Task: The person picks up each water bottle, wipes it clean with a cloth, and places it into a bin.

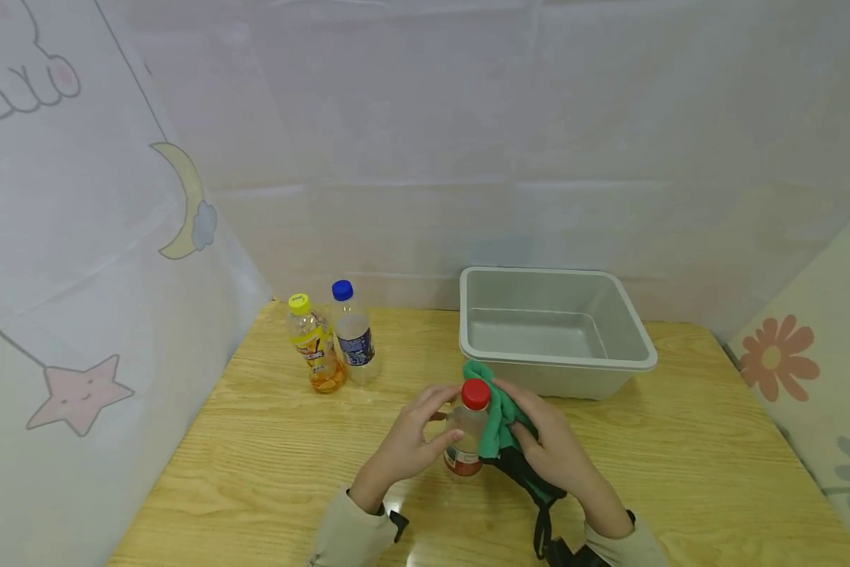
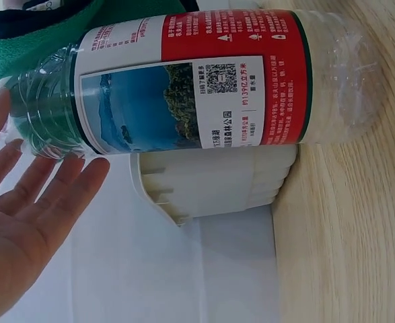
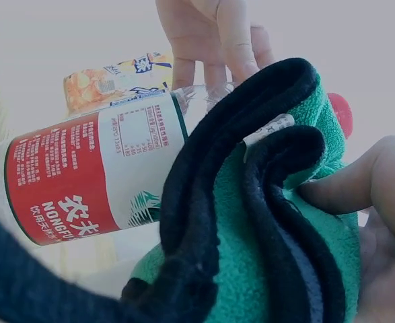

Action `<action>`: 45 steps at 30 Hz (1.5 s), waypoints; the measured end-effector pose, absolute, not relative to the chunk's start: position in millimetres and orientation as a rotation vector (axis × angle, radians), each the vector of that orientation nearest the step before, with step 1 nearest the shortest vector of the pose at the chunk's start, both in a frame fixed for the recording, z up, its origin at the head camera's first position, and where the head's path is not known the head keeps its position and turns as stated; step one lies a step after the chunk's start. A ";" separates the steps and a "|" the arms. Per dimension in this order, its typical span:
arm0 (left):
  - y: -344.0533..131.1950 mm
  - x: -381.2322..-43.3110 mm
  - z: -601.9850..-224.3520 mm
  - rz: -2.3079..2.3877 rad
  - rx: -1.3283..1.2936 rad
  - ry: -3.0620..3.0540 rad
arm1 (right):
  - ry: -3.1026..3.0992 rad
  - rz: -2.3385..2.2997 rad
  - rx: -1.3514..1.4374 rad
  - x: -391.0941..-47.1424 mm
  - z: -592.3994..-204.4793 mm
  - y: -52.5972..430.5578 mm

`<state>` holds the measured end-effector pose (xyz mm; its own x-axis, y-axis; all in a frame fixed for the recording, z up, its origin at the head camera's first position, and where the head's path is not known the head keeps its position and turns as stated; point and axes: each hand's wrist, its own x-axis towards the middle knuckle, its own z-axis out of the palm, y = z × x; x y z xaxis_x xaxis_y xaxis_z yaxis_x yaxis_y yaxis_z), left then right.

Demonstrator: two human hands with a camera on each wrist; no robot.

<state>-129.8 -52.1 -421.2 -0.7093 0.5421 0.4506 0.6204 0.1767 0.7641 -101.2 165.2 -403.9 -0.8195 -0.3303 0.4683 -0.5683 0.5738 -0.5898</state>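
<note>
A clear bottle point(image 1: 467, 429) with a red cap and a red-and-white label stands upright on the table between both hands. My left hand point(image 1: 416, 441) is at its upper part, fingers spread and fairly straight, fingertips right at the shoulder in the left wrist view. My right hand point(image 1: 555, 441) holds a bunched green cloth point(image 3: 234, 229) with black edging against the bottle's other side, the thumb pressing into its folds. The cloth covers part of the bottle's neck in the right wrist view. A black part of the cloth hangs down toward the right wrist.
Behind the hands, to the right, stands a light grey plastic bin point(image 1: 559, 365). At the back left are a yellow-capped bottle point(image 1: 316, 350) with some orange liquid and a blue-capped bottle point(image 1: 355, 339), side by side. A pale curtain point(image 1: 396, 157) hangs behind the wooden table point(image 1: 254, 472).
</note>
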 end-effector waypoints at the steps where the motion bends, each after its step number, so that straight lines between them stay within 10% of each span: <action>1: -52.4 -130.5 -423.3 -1.588 -1.161 -2.345 | -2.505 1.099 0.740 -101.7 -404.6 165.3; 45: -37.8 -122.6 -434.5 -1.518 -1.023 -2.260 | -2.610 1.467 0.430 -104.1 -484.7 160.3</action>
